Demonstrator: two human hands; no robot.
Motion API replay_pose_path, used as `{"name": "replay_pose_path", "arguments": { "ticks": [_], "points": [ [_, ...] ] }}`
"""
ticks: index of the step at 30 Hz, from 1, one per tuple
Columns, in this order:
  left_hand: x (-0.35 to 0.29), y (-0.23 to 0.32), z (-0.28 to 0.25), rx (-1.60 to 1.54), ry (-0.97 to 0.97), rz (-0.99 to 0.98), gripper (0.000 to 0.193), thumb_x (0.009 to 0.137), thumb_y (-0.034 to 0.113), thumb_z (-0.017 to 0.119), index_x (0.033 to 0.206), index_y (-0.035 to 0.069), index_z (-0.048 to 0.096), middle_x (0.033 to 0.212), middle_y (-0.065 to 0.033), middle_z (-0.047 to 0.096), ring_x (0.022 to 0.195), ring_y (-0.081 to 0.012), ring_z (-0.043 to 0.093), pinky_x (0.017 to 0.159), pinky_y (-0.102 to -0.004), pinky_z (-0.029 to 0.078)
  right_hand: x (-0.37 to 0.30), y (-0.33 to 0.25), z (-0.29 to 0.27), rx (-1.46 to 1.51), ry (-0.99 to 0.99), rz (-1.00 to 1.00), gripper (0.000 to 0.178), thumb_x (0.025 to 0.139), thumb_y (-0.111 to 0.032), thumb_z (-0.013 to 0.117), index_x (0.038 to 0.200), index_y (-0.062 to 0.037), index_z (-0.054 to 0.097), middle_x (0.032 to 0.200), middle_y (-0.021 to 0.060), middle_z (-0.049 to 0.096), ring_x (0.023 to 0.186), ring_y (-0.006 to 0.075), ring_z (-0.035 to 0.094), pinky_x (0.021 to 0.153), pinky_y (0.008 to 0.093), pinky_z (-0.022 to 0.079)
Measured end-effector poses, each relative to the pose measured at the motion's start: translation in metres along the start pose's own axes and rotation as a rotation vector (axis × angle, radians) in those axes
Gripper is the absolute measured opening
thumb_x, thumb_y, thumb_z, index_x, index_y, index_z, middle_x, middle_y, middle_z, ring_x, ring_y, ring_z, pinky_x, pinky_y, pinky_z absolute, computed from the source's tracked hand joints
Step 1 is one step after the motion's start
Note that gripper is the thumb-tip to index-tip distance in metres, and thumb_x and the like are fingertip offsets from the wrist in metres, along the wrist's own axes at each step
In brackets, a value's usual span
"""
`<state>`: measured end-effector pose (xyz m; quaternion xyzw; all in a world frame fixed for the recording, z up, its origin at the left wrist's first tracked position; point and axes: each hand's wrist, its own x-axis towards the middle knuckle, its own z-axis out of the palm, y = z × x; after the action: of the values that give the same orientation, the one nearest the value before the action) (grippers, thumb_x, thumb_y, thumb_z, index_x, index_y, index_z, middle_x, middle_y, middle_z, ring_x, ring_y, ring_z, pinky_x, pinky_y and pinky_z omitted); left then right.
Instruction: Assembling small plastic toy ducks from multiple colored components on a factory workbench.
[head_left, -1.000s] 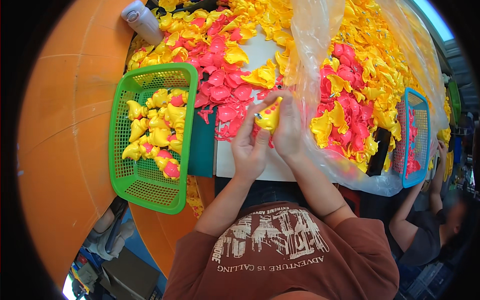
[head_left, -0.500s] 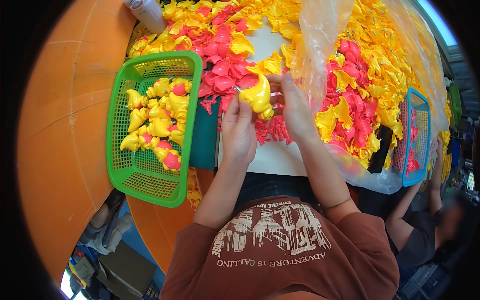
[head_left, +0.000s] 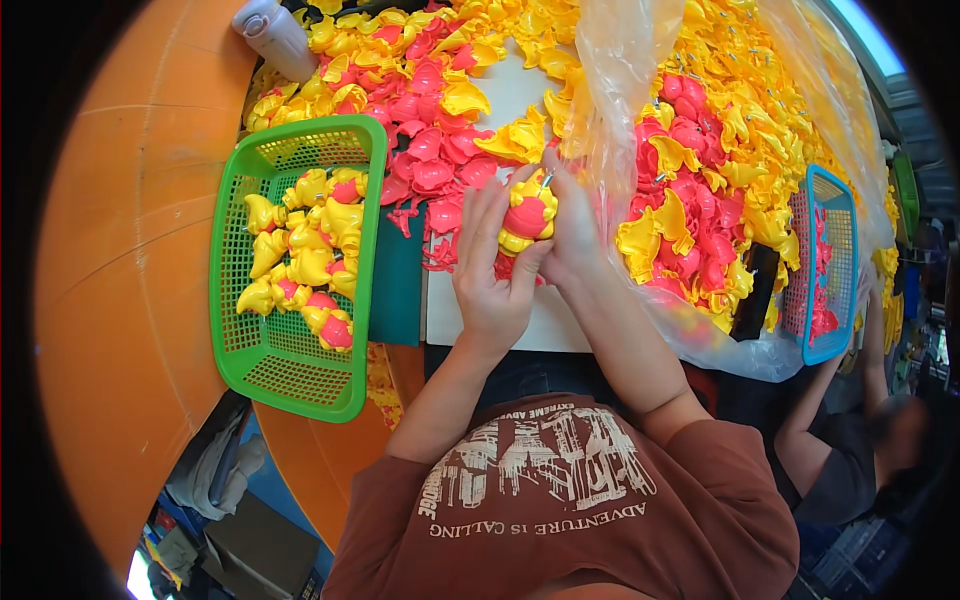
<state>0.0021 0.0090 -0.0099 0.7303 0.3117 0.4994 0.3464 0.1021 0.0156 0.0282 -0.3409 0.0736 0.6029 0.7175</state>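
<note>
Between my two hands is a small yellow plastic figure with a pink-red belly and a short metal piece at its top. My left hand closes on its left and lower side, thumb against the base. Cupped round its right and upper side is my right hand, also closed. Behind the hands lies a pile of loose pink-red shell pieces. To the left, a green plastic basket holds several similar yellow and red figures.
A large heap of yellow shells fills the right side, with clear plastic sheeting across it. A blue basket and a dark block stand there. A bottle is at the far left. Another person's arm shows at right.
The figure has been turned, so its red belly faces up instead of its yellow back. My hands have drawn closer together around it. The view has shifted slightly.
</note>
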Motion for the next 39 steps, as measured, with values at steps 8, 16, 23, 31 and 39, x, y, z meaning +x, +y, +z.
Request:
{"name": "replay_pose_path", "arguments": {
  "ticks": [8, 16, 23, 31, 39],
  "points": [
    [-0.006, 0.0, 0.0, -0.313, 0.011, -0.189, 0.047, 0.081, 0.001, 0.065, 0.124, -0.005, 0.047, 0.122, -0.0185, 0.052, 0.111, -0.0261, 0.053, 0.093, -0.0343, 0.044, 0.007, -0.001, -0.02, -0.332, -0.201, -0.451, 0.047, 0.099, -0.038, 0.027, 0.09, -0.0024, 0.057, 0.086, 0.0098, 0.06, 0.084, 0.0184, 0.056, 0.085, 0.0332, 0.041],
    [0.035, -0.013, -0.056, -1.153, 0.691, -0.476, 0.04, 0.097, 0.019, 0.043, 0.129, -0.005, 0.037, 0.124, -0.0186, 0.049, 0.108, -0.0265, 0.054, 0.093, -0.0352, 0.045, 0.011, -0.054, -0.035, -0.802, 0.032, -0.918, 0.019, 0.093, -0.015, 0.051, 0.096, 0.0011, 0.061, 0.087, 0.0065, 0.063, 0.08, 0.0106, 0.059, 0.071, 0.0243, 0.048],
    [-0.011, -0.003, -0.011, -0.907, 0.126, -0.661, 0.03, 0.093, 0.011, 0.051, 0.118, -0.005, 0.048, 0.112, -0.0167, 0.057, 0.093, -0.022, 0.061, 0.086, -0.0315, 0.048, -0.024, -0.097, -0.05, -1.623, 0.301, -1.186, 0.016, 0.084, -0.014, 0.064, 0.088, 0.0011, 0.065, 0.071, 0.0069, 0.064, 0.063, 0.0109, 0.059, 0.056, 0.0259, 0.046],
    [-0.015, -0.017, 0.003, -0.803, -0.028, -0.696, 0.022, 0.089, 0.005, 0.056, 0.108, -0.006, 0.053, 0.1, -0.0117, 0.059, 0.086, -0.0161, 0.061, 0.079, -0.0264, 0.05, -0.051, -0.093, -0.078, -2.262, 0.49, -0.616, 0.033, 0.073, -0.028, 0.07, 0.098, -0.0086, 0.064, 0.069, 0.0125, 0.063, 0.066, 0.0283, 0.062, 0.06, 0.0386, 0.047],
    [-0.018, -0.002, 0.017, -0.786, -0.158, -0.717, 0.027, 0.088, 0.002, 0.057, 0.114, -0.004, 0.05, 0.105, -0.0117, 0.057, 0.09, -0.0134, 0.059, 0.081, -0.0248, 0.049, -0.064, -0.104, -0.075, -1.907, 0.292, -0.741, 0.016, 0.075, -0.014, 0.071, 0.085, -0.0034, 0.063, 0.058, 0.0041, 0.056, 0.052, 0.0141, 0.053, 0.049, 0.027, 0.04]
  ]
}}
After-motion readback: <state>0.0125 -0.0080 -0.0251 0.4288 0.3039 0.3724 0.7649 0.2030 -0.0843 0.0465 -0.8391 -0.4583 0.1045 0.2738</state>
